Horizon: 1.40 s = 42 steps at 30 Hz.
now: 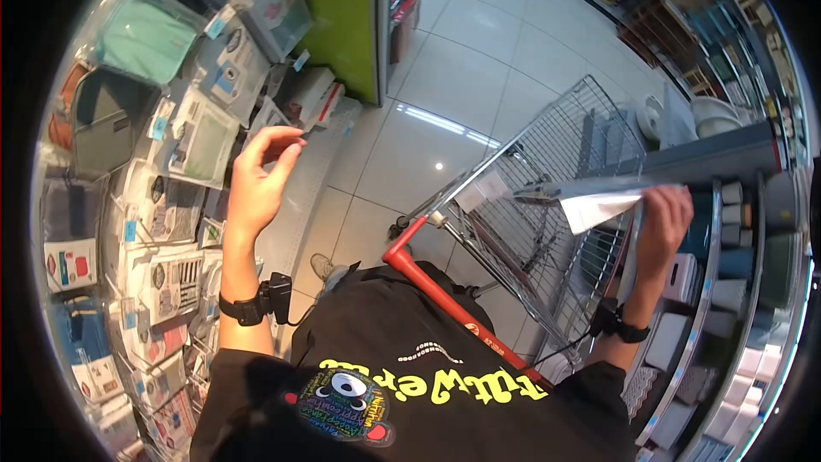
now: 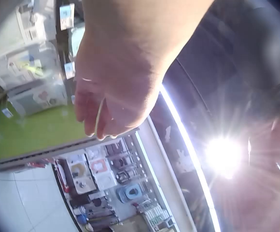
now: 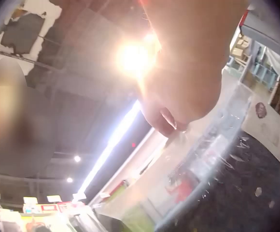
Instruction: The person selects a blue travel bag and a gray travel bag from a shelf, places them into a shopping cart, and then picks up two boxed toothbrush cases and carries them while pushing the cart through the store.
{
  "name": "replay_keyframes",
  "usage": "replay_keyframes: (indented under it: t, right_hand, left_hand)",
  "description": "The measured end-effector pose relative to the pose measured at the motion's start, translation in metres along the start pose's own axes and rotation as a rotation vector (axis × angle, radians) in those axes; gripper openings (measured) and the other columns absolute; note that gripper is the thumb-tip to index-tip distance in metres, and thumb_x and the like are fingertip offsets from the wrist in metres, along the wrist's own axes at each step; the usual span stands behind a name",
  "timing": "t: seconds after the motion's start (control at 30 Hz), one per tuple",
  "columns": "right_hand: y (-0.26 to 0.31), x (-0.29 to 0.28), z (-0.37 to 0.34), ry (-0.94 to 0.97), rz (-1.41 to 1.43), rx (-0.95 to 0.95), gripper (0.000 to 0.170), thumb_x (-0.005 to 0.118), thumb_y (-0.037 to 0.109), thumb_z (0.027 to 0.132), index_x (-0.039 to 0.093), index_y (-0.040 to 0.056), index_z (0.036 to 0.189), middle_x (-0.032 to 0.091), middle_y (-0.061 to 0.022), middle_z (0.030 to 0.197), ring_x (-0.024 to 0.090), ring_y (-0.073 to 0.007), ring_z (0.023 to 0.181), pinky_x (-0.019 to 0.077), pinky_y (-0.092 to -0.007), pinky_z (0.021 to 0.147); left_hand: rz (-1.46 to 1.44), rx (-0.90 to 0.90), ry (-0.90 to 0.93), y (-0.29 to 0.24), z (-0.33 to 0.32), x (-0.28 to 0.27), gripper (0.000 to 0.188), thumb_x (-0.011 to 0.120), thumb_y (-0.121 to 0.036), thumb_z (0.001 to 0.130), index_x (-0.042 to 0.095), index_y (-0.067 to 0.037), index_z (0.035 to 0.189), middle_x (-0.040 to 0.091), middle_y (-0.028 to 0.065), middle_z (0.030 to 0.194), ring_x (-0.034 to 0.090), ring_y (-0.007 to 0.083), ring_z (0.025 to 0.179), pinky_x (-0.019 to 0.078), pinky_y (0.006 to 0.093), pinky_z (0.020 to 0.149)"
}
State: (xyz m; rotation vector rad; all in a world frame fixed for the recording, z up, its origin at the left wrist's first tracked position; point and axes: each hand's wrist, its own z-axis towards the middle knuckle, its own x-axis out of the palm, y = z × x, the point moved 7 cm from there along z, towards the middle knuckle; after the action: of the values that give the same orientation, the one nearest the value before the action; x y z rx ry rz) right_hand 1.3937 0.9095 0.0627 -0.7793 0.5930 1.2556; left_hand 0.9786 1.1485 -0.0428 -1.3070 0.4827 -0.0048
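My left hand (image 1: 262, 178) is raised beside the packaged goods on the left shelf, its thumb and fingers loosely bent with nothing between them. In the left wrist view the palm side of this hand (image 2: 120, 87) shows, fingers drooping. On the other side, my right hand (image 1: 665, 227) pinches the edge of a clear plastic package (image 1: 590, 212) above the shopping cart. A white card shows in it in the head view. The right wrist view shows glossy film and dark contents in the package (image 3: 231, 183), with the fingertips at its edge.
A wire shopping cart (image 1: 547, 205) with a red handle (image 1: 453, 312) stands in front of me. Hanging packages (image 1: 171, 282) fill the left shelf. A green panel (image 1: 342, 17) ends that shelf. More stocked shelves (image 1: 727, 291) line the right, with tiled floor (image 1: 445, 68) ahead.
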Motion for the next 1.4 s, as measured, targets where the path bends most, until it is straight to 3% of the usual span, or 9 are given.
replay_keyframes:
  t: [0.3,0.43,0.47,0.5,0.57,0.83,0.93,1.07,1.4]
  right_hand:
    - [0.009,-0.045,0.076,-0.807,0.984,-0.038,0.040,0.070,-0.002,0.075,0.046,0.0069,0.105,0.056,-0.0165,0.097,0.060,-0.0322,0.095,0.0538,-0.0424,0.083]
    - [0.041,0.052,0.107,-0.554,2.021,0.452,0.044,0.073,0.004,0.075,0.043,0.0111,0.105,0.047,-0.0105,0.107,0.046,-0.0300,0.114,0.0517,-0.0497,0.090]
    - [0.058,0.066,0.112,-0.436,1.987,0.242,0.035,0.066,0.002,0.080,0.043,0.0106,0.105,0.046,-0.0097,0.108,0.045,-0.0294,0.115,0.0499,-0.0519,0.092]
    - [0.071,0.088,0.113,-0.457,2.313,0.671,0.032,0.062,0.000,0.083,0.043,0.0088,0.106,0.046,-0.0088,0.110,0.044,-0.0272,0.117,0.0480,-0.0523,0.094]
    - [0.091,0.106,0.116,-0.416,2.492,0.729,0.036,0.063,0.000,0.082,0.042,0.0074,0.111,0.047,-0.0069,0.109,0.043,-0.0233,0.120,0.0467,-0.0459,0.098]
    - [0.147,0.129,0.108,0.066,2.257,0.635,0.065,0.064,0.008,0.084,0.030,0.0082,0.139,0.038,-0.0109,0.136,0.052,-0.0224,0.112,0.0470,-0.0270,0.093]
    - [0.167,0.152,0.100,0.450,2.927,0.143,0.056,0.055,0.027,0.091,0.032,0.0087,0.139,0.041,-0.0120,0.136,0.048,-0.0245,0.116,0.0478,-0.0279,0.092]
    - [0.192,0.194,0.054,0.667,2.448,0.886,0.055,0.039,0.045,0.094,0.037,0.0102,0.136,0.045,-0.0125,0.133,0.041,-0.0260,0.124,0.0410,-0.0419,0.097]
    - [0.255,0.202,-0.003,0.953,1.025,0.007,0.043,0.053,0.040,0.087,0.065,0.0027,0.104,0.067,-0.0167,0.095,0.063,-0.0330,0.092,0.0471,-0.0358,0.082]
  left_hand:
    - [-0.677,-0.237,0.631,-0.029,0.012,0.136,0.080,0.072,-0.041,0.077,0.033,-0.004,0.137,0.048,0.0156,0.130,0.046,0.0246,0.121,0.0373,0.0341,0.101]
    - [-1.300,-0.458,0.940,-0.031,-0.012,0.186,0.090,0.071,-0.051,0.073,0.030,-0.003,0.137,0.042,0.0193,0.135,0.040,0.0321,0.125,0.0250,0.0460,0.110]
    - [-1.353,-0.515,0.904,-0.020,-0.017,0.193,0.086,0.069,-0.050,0.075,0.032,-0.004,0.137,0.042,0.0177,0.135,0.041,0.0312,0.125,0.0266,0.0460,0.109]
    - [-1.408,-0.574,0.860,-0.011,-0.024,0.198,0.082,0.068,-0.049,0.077,0.033,-0.006,0.137,0.042,0.0161,0.135,0.041,0.0302,0.125,0.0282,0.0461,0.108]
    - [-1.525,-0.674,0.593,0.000,-0.028,0.189,0.070,0.069,-0.039,0.079,0.038,-0.007,0.133,0.049,0.0111,0.131,0.046,0.0267,0.121,0.0364,0.0458,0.101]
    - [-1.445,-0.485,0.320,0.046,-0.041,0.099,0.049,0.056,-0.018,0.089,0.039,-0.005,0.133,0.053,0.0111,0.128,0.051,0.0251,0.117,0.0418,0.0416,0.098]
    - [-1.406,-0.371,0.127,0.055,-0.059,0.058,0.049,0.056,-0.011,0.088,0.038,-0.004,0.134,0.050,0.0109,0.129,0.050,0.0238,0.118,0.0406,0.0397,0.100]
    - [-1.289,-0.206,-0.162,0.053,-0.088,-0.014,0.049,0.057,-0.009,0.088,0.039,-0.004,0.133,0.050,0.0103,0.130,0.050,0.0233,0.119,0.0409,0.0386,0.099]
    - [-1.344,-0.159,-0.694,0.066,-0.187,-0.099,0.043,0.059,-0.010,0.086,0.046,-0.006,0.127,0.057,0.0070,0.120,0.056,0.0181,0.109,0.0467,0.0335,0.088]
